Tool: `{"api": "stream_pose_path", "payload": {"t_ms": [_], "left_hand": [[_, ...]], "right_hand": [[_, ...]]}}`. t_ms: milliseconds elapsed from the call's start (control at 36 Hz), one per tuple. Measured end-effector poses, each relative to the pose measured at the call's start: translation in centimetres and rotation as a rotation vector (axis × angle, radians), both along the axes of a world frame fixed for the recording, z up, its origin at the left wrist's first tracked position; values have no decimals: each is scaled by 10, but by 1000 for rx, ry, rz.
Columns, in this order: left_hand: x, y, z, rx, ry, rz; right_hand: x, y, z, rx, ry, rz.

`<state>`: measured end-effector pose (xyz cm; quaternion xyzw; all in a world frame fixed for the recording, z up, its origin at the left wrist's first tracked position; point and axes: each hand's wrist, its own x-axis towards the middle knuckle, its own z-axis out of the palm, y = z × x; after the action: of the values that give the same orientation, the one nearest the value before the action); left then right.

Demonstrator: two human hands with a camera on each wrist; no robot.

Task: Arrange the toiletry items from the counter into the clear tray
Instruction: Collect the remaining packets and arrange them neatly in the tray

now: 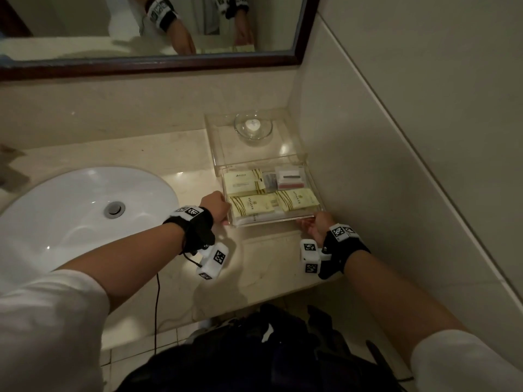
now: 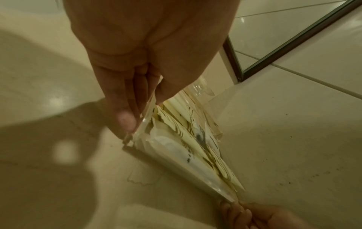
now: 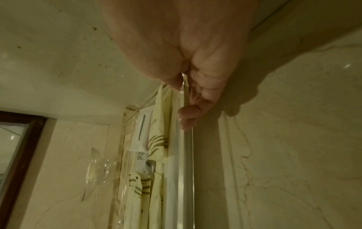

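Note:
A clear acrylic tray (image 1: pixel 271 221) sits on the counter by the right wall. It holds several cream packets (image 1: pixel 250 207), a white box (image 1: pixel 291 178) and a dark sachet (image 1: pixel 270 181). My left hand (image 1: pixel 223 213) pinches the tray's near left corner, thumb inside the wall and fingers outside, as the left wrist view shows: left hand (image 2: pixel 145 111), tray (image 2: pixel 176 164). My right hand (image 1: pixel 310 222) pinches the near right corner. In the right wrist view the right hand (image 3: pixel 182 102) grips the tray's front wall (image 3: pixel 185 155) beside the packets (image 3: pixel 156 139).
The tray's far end lies under a clear acrylic shelf (image 1: pixel 226 145) that carries a glass bowl (image 1: pixel 253 127). A white sink (image 1: pixel 70 210) lies to the left. A tiled wall (image 1: pixel 368 165) stands close on the right and a mirror (image 1: pixel 85 24) is behind.

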<state>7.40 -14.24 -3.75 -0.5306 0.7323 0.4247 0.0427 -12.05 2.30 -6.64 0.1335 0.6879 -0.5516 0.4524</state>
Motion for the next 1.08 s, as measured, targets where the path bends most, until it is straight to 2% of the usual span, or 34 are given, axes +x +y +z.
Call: {"api": "stream_pose_path", "payload": {"t_ms": [639,861,1083], "left_hand": [[-10,-33,5,-40,-29,12],[-10,-36,2,-26,-28,6],[-10,-37,-4,-19,-7,23]], "right_hand": [[-9,-39,-3,-11,-21,-26],[-12,-40,-16,41,57,-88],[-13,-40,-23,47,104,-67]]}}
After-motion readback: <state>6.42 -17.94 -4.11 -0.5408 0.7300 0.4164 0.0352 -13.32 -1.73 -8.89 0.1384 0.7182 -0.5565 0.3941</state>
